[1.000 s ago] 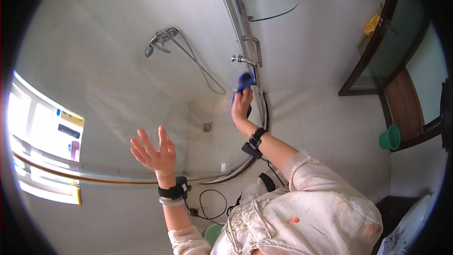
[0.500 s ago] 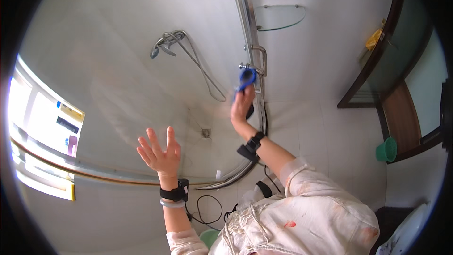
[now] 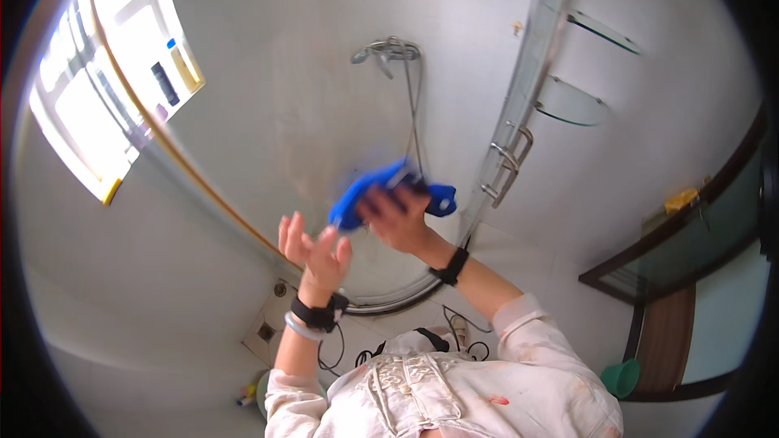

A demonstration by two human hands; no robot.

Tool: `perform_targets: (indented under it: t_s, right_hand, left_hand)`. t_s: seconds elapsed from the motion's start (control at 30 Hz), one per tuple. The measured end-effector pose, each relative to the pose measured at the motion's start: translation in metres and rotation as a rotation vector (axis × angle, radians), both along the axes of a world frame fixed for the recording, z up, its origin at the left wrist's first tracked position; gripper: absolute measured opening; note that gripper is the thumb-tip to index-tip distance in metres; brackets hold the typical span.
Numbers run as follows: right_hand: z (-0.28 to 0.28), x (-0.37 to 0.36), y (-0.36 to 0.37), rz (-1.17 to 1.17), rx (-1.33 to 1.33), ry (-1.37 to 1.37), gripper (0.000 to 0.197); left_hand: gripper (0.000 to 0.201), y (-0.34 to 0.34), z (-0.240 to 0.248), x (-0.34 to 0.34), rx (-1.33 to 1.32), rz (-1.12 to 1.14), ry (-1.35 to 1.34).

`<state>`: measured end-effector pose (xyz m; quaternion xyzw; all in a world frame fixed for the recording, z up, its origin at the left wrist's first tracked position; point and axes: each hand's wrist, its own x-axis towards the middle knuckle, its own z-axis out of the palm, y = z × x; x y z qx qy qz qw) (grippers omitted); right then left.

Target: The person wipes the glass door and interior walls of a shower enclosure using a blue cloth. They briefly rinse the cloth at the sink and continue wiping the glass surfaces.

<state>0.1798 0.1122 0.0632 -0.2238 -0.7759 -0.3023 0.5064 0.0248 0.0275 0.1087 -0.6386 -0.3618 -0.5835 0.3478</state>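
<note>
My right hand [image 3: 399, 223] is wrapped round a blue, flat, elongated hand tool [image 3: 369, 191] with a dark middle part. Motion blurs the tool, so its exact kind is unclear. It is tilted, its left end lower and close to my left hand. Below that end, my left hand [image 3: 319, 255] is raised with its fingers apart and nothing in it. Whether its fingertips touch the tool I cannot tell. Both hands are in front of the curved glass shower screen [image 3: 284, 186].
Behind the glass, a shower mixer [image 3: 393, 50] with a hose hangs on the wall. Metal door handles [image 3: 507, 164] and glass shelves [image 3: 572, 104] are to the right. Bottles [image 3: 165, 83] line the window sill at left. A green bucket [image 3: 621, 379] sits at lower right; cables [image 3: 329, 357] trail by my feet.
My view has turned leftward and up. The blue tool has come away from the door's edge and handle, across toward my left hand. My left hand stays open, now close to it.
</note>
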Motion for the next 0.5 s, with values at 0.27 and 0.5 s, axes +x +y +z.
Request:
perform_targets:
  t_s: [0.27,0.5]
  right_hand:
    - [0.075,-0.003,0.001,0.009,0.159,-0.334,0.043]
    - [0.119,-0.079,-0.021,-0.042,0.136,0.011,0.047]
  left_hand:
    - [0.033,-0.095,-0.037,-0.014,-0.367,0.106,0.142]
    - [0.03,-0.118,-0.039,0.0,-0.415,0.147,-0.173]
